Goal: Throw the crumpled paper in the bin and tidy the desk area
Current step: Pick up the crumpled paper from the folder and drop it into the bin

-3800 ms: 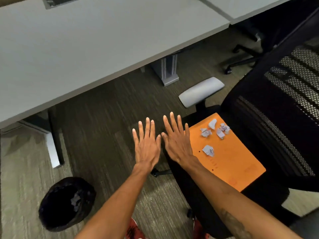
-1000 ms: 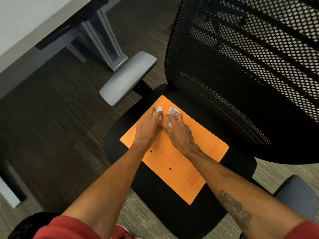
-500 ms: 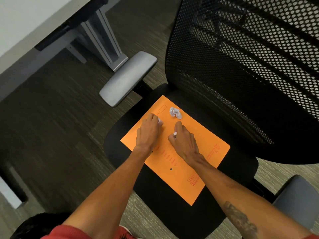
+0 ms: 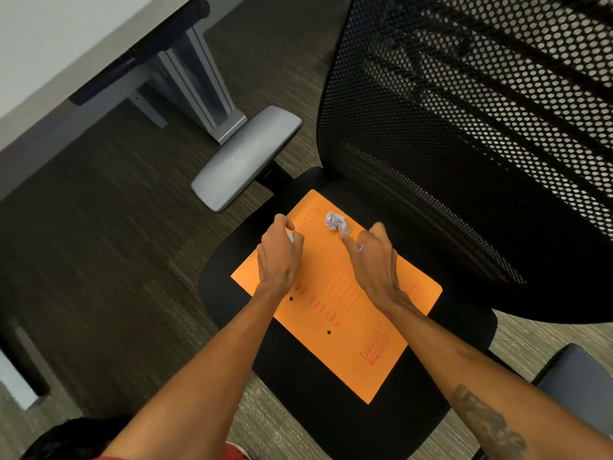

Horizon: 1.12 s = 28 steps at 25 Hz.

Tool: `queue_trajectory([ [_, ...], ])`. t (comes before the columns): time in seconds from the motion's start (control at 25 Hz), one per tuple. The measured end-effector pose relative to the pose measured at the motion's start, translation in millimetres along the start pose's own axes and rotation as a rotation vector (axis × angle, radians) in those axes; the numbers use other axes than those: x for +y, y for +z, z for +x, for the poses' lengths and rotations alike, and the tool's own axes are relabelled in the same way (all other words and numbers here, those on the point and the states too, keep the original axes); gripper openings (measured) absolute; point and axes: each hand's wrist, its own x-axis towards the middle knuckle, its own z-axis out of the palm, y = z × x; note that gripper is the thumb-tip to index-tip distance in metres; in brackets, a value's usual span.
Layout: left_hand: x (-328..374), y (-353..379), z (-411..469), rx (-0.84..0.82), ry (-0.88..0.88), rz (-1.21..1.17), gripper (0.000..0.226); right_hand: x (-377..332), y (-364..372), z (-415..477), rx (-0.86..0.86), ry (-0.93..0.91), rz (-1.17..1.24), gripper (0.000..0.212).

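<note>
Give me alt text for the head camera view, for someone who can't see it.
Left hand and right hand each hold crumpled paper over an orange folder on a black chair seat; one loose paper ball lies between them.

I count one orange paper envelope point(image 4: 335, 310), one black mesh office chair point(image 4: 464, 127), two grey armrests point(image 4: 245, 157), one white desk point(image 4: 49, 34), three white crumpled paper balls point(image 4: 336, 222)

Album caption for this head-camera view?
Left hand, right hand clutch paper scraps; crumpled ball lies on orange folder.

light: dim, even, overhead | shadows: soft | blur: slight throughout | edges: wide-angle bowing
</note>
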Motion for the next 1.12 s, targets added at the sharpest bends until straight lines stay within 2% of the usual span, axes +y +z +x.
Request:
queue_trajectory([
  [0.08, -4, -1, 1, 0.024, -0.008, 0.021, 0.017, -7, -3, 11, -0.004, -0.037, -0.033, 0.026],
  [0.12, -6, -2, 1, 0.034, -0.019, 0.022, 0.021, -10, -3, 17, -0.03, -0.059, -0.071, 0.01],
  [0.16, -8, -3, -1, 0.036, -0.035, 0.015, 0.025, -14, -2, 21, -0.053, -0.087, -0.12, 0.016],
  [0.24, -13, -7, -5, 0.011, -0.074, 0.003, 0.031, -17, 4, 29, -0.12, -0.12, -0.209, 0.048],
  [0.28, -15, -8, -8, -0.003, -0.087, 0.008, 0.033, -20, 7, 32, -0.142, -0.122, -0.223, 0.055],
  [0.52, -23, -15, -19, -0.005, -0.094, 0.014, 0.033, -25, 34, 46, -0.297, -0.089, -0.286, 0.043],
  [0.68, -29, -18, -25, 0.008, -0.095, 0.017, 0.032, -23, 37, 37, -0.278, -0.108, -0.366, 0.025],
  [0.8, -31, -23, -30, 0.017, -0.079, 0.044, 0.034, -20, 35, 22, -0.255, -0.163, -0.317, 0.015],
  [1.0, -36, -36, -38, -0.007, -0.043, 0.146, 0.037, -33, 30, 3, -0.17, -0.226, -0.235, 0.016],
  [1.12, -37, -49, -44, 0.006, -0.04, 0.183, 0.039, -52, 25, -7, -0.09, -0.317, -0.204, 0.009],
])
